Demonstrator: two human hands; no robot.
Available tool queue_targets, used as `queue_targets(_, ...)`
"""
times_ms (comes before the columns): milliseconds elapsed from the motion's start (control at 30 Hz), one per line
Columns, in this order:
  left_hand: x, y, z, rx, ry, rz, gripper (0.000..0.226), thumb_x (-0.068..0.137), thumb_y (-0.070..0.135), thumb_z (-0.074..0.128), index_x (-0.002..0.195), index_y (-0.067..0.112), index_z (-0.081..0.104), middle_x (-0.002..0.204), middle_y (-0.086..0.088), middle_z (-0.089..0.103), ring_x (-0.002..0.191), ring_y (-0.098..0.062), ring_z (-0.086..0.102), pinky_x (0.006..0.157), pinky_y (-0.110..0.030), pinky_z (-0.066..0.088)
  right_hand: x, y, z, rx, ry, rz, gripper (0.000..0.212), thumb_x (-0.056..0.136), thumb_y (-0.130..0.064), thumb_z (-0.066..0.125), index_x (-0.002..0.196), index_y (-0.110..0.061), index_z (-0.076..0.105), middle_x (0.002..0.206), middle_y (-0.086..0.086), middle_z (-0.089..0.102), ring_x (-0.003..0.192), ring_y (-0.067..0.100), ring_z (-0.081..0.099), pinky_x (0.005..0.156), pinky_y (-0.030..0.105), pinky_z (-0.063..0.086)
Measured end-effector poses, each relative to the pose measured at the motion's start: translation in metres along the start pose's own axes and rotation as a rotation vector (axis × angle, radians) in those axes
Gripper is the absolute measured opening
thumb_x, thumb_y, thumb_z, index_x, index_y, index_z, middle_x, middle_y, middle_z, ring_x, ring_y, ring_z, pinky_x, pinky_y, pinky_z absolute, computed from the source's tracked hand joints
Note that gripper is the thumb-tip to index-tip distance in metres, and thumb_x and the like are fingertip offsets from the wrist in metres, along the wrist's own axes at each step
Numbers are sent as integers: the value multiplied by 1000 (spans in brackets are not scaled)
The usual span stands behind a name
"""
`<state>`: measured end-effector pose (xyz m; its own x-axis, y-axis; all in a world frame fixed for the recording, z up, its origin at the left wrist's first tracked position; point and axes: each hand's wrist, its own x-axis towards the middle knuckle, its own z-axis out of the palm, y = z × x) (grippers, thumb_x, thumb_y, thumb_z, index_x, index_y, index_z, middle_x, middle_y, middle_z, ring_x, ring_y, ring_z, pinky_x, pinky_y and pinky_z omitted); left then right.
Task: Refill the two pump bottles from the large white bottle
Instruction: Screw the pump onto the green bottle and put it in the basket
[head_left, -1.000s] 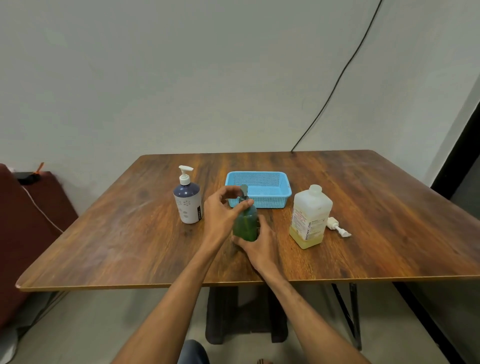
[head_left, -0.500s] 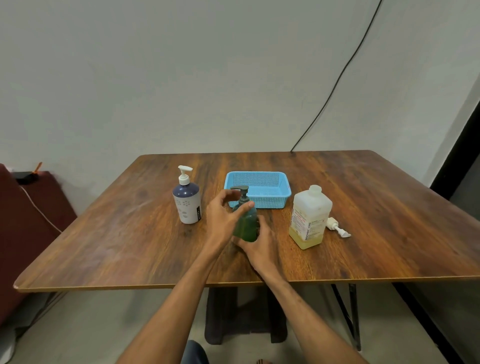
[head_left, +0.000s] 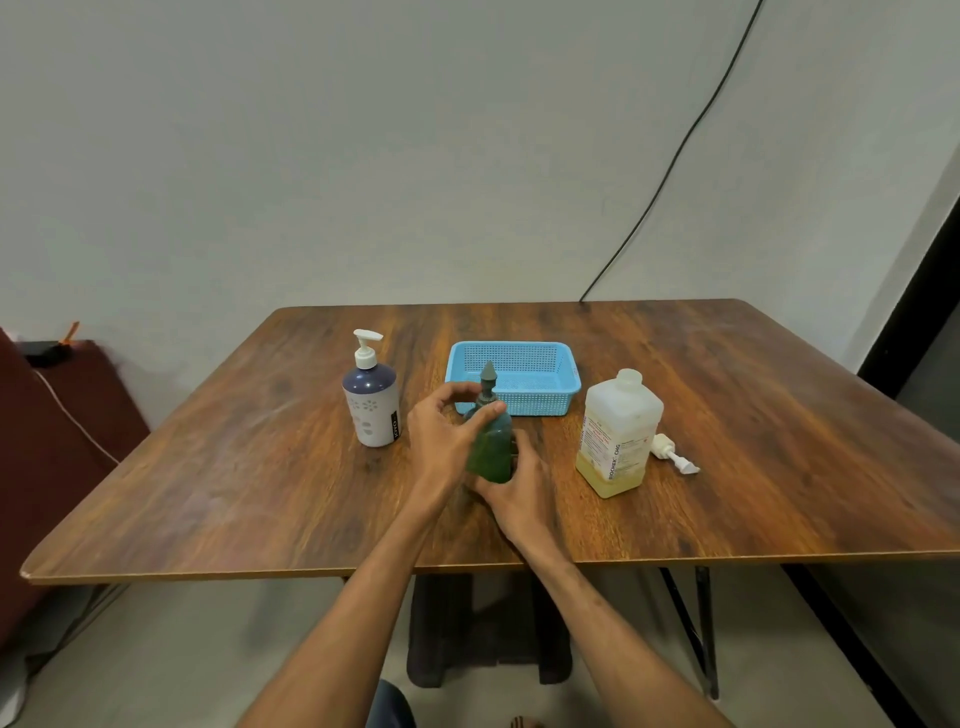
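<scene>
A green pump bottle (head_left: 491, 452) stands upright at the table's middle front. My right hand (head_left: 514, 486) grips its lower body from the near side. My left hand (head_left: 447, 436) curls round its neck just under the dark green pump head (head_left: 488, 376). The navy-and-white pump bottle (head_left: 370, 400) stands to the left, its white pump on. The large white bottle (head_left: 618, 434) stands to the right with no cap and yellowish liquid in its bottom. A loose white pump head (head_left: 672, 454) lies on the table just right of it.
A light blue plastic basket (head_left: 563, 384) sits behind the green bottle. The wooden table (head_left: 234, 493) has bare surface at left and right. A black cable (head_left: 670, 156) runs down the wall to the table's back edge. A dark red seat (head_left: 57, 441) stands left.
My left hand's fingers have shifted round the green bottle's neck and the pump head has turned, its spout now pointing another way. The bottle and my right hand stayed in place.
</scene>
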<state>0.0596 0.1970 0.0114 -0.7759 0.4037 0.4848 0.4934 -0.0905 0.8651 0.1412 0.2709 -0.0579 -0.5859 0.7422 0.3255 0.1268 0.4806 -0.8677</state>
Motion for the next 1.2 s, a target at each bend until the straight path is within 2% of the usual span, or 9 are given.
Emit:
queue_targets(167,10,-5,-8,-25,-183,-57,27,92,17,74,119,18,72,114,7,74,113,-3,67,101,-36,56,3,2,-2,34,-17,-3,73,68,-38,88,130,-40,50,120,-14,64,111,7,61,92,42,56)
queue_targets(267,11,-5,-17,-75,-333,-74,28,100,15,62,126,24,67,124,8,71,122,-7,63,106,-33,51,2,3,-2,40,-25,-5,74,68,-37,88,131,-38,51,123,-14,62,113,7,58,95,41,55)
queue_targets(367,2,-3,-13,-54,-225,-57,30,94,25,71,124,24,67,121,14,70,118,1,61,98,-22,50,1,1,-3,58,-28,-17,73,70,-36,89,132,-40,49,123,-18,60,115,4,57,97,37,55)
queue_targets(533,-3,-9,-3,7,-27,18,34,79,28,86,110,20,74,108,8,75,106,-6,69,92,-28,57,0,-1,-4,60,-32,-8,73,71,-34,89,132,-41,50,120,-19,59,113,3,57,97,35,54)
queue_targets(700,8,-13,-13,-20,-191,-18,38,87,17,79,124,12,72,120,2,74,115,-4,66,95,-24,55,0,0,-3,79,-34,1,73,67,-36,90,130,-39,52,120,-17,63,112,4,59,95,39,55)
queue_targets(833,14,-9,-19,32,-325,-6,31,92,15,73,123,18,69,119,10,71,113,7,61,89,-6,44,0,-1,-5,74,-38,3,72,69,-31,90,131,-34,54,121,-13,64,111,6,59,95,39,55)
queue_targets(967,9,-6,-6,14,-174,-22,44,79,33,86,119,19,71,117,10,73,114,-2,65,95,-17,49,0,-1,-3,70,-34,0,70,70,-33,90,130,-33,54,123,-13,64,114,7,59,95,37,55)
queue_targets(1067,6,-5,0,20,-61,4,36,78,25,88,110,13,75,107,5,76,104,-4,69,89,-16,53,-2,-2,-3,68,-41,2,69,70,-35,90,127,-40,52,119,-19,60,113,5,58,94,31,54)
queue_targets(1200,16,-4,-8,-17,-171,-16,32,81,15,84,111,9,76,106,2,77,103,-3,70,88,-15,54,-1,-3,-6,89,-41,1,73,70,-32,90,132,-35,53,118,-20,60,111,2,58,95,30,54)
